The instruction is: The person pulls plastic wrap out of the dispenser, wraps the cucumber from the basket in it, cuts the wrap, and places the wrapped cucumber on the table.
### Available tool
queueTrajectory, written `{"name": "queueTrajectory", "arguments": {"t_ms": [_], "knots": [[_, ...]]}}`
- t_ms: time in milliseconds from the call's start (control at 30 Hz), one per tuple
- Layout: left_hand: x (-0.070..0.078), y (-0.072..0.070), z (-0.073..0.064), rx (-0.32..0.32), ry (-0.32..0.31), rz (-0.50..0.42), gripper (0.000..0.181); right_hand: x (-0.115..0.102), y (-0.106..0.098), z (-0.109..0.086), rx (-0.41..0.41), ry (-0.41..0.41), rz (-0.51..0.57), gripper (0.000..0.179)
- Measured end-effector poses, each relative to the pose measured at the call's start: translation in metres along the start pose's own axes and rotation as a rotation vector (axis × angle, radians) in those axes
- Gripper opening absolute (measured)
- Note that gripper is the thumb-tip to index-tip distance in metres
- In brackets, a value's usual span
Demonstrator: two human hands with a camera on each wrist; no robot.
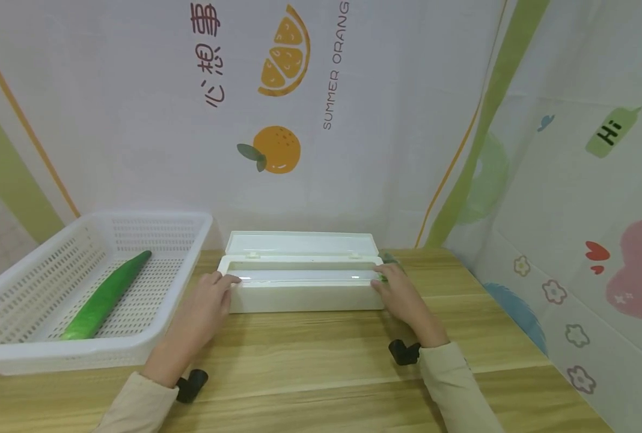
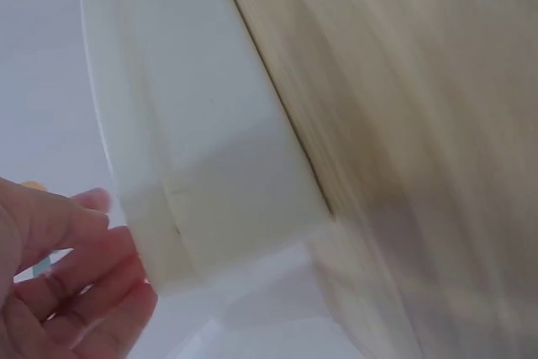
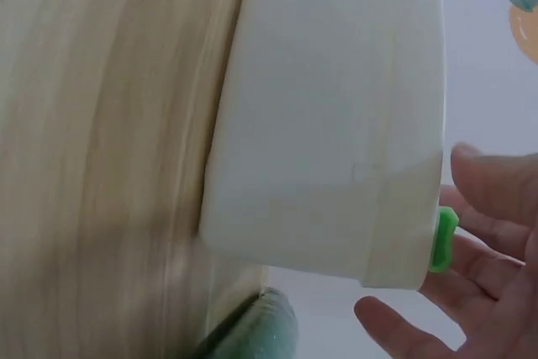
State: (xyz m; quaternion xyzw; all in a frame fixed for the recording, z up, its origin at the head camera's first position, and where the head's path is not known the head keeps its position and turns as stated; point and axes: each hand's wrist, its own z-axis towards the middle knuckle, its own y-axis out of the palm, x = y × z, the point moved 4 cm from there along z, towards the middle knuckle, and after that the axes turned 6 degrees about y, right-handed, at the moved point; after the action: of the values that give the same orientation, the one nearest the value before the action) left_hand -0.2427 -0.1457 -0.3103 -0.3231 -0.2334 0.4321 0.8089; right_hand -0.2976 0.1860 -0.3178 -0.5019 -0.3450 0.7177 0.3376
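A long white cling film box (image 1: 306,297) lies on the wooden table, its lid (image 1: 299,243) raised at the back. Shiny clear film shows across its opening. My left hand (image 1: 204,300) is at the box's left end, one finger over the top rim; in the left wrist view its bent fingers (image 2: 101,292) come right to the corner. My right hand (image 1: 402,294) is at the right end, thumb and fingers apart around the corner. Beside those fingers, a green slide cutter (image 3: 444,240) sticks out from the box's top edge.
Left of the box stands a white plastic basket (image 1: 137,349) holding a long green cucumber (image 1: 107,294). Another green, cucumber-like thing (image 3: 261,329) lies beyond the box's right end, mostly hidden by my right hand in the head view. A printed curtain (image 1: 353,180) hangs behind the table.
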Motion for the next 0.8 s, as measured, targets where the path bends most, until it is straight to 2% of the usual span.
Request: {"name": "queueTrajectory", "arguments": {"t_ms": [200, 300, 433, 600, 700, 800], "knots": [[-0.005, 0.001, 0.003, 0.080, 0.015, 0.080, 0.025, 0.001, 0.001, 0.006, 0.008, 0.017, 0.025, 0.025], [-0.007, 0.004, 0.007, 0.062, -0.031, 0.117, 0.026, 0.000, 0.001, 0.010, 0.010, 0.043, 0.025, 0.020], [-0.013, 0.005, 0.013, -0.047, -0.145, 0.104, 0.021, 0.000, -0.001, 0.015, -0.003, 0.062, 0.021, 0.016], [-0.017, 0.004, 0.021, -0.184, -0.228, 0.077, 0.013, 0.000, -0.002, 0.016, 0.006, 0.075, 0.003, 0.015], [-0.020, 0.005, 0.023, -0.240, -0.258, 0.062, 0.011, -0.003, -0.002, 0.016, 0.031, 0.092, 0.001, 0.013], [-0.023, 0.004, 0.023, -0.259, -0.288, 0.049, 0.011, -0.007, 0.000, 0.016, 0.051, 0.106, 0.008, 0.013]]}}
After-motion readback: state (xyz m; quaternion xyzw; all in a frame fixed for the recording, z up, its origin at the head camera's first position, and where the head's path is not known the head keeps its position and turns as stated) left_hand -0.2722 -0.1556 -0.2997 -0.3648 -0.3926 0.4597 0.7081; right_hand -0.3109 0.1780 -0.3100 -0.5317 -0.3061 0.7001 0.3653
